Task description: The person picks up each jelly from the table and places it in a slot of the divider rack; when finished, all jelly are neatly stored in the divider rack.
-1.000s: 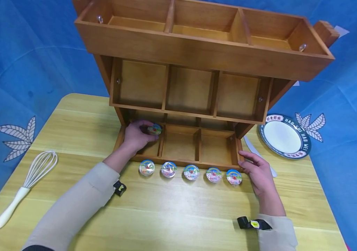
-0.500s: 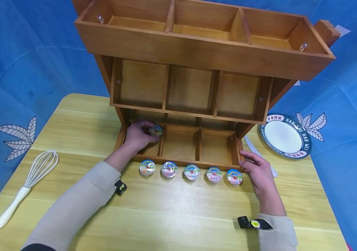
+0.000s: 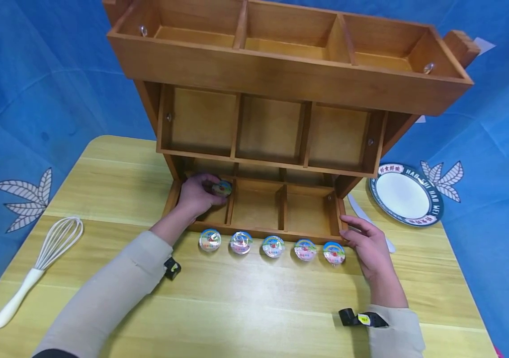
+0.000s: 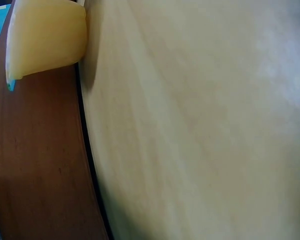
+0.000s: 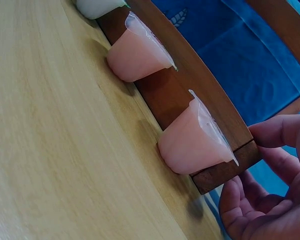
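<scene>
My left hand (image 3: 195, 195) reaches into the left compartment of the bottom tray of a three-tier wooden rack (image 3: 281, 79). Its fingers hold a jelly cup (image 3: 222, 188) with a colourful lid, tilted; the lower part of that cup is hidden. At the tray's right end, my right hand (image 3: 368, 242) grips the front corner, fingertips on the wood. Several jelly cups (image 3: 273, 246) stand in a row along the tray's front. The left wrist view shows a yellow one (image 4: 47, 39); in the right wrist view a pink one (image 5: 195, 140) stands beside the gripped corner.
A white whisk (image 3: 40, 268) lies at the table's left. To the right are a plate (image 3: 403, 195) with a dark green patterned rim and a pale knife (image 3: 358, 210), partly behind my right hand. Blue cloth (image 3: 48, 114) hangs around the table.
The jelly cup in my left hand has shifted very slightly down and to the right within the left compartment. My right hand and the row of cups have stayed in place.
</scene>
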The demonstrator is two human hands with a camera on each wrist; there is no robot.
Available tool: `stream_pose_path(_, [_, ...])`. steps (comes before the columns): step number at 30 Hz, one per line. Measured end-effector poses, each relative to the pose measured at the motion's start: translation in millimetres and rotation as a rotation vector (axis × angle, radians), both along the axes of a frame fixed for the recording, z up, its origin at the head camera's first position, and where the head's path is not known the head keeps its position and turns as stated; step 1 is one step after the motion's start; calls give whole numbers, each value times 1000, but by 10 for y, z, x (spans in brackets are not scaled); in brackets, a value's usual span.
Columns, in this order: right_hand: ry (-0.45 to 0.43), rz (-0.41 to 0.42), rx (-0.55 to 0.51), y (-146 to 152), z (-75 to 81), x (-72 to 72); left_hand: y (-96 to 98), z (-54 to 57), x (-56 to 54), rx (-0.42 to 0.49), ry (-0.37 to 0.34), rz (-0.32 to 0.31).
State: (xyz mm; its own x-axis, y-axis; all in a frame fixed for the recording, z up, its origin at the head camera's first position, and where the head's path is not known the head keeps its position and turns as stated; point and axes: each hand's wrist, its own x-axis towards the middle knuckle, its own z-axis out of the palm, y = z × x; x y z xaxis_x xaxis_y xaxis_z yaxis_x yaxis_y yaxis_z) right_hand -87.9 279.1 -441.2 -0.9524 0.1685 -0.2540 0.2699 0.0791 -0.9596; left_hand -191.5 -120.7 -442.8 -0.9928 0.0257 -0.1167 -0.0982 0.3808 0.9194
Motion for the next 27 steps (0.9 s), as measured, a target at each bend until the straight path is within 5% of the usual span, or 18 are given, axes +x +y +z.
stream_pose_path(12, [-2,6,13,-9,19,-17,-66,115,135,-172,118,32])
stream_pose_path(23, [-18,5,-3,-5,8,-1,-167,276,594,51,157,59])
stream_pose_path(27, [-23,7,5,-1,11,2,-200,327,781,62,219,84])
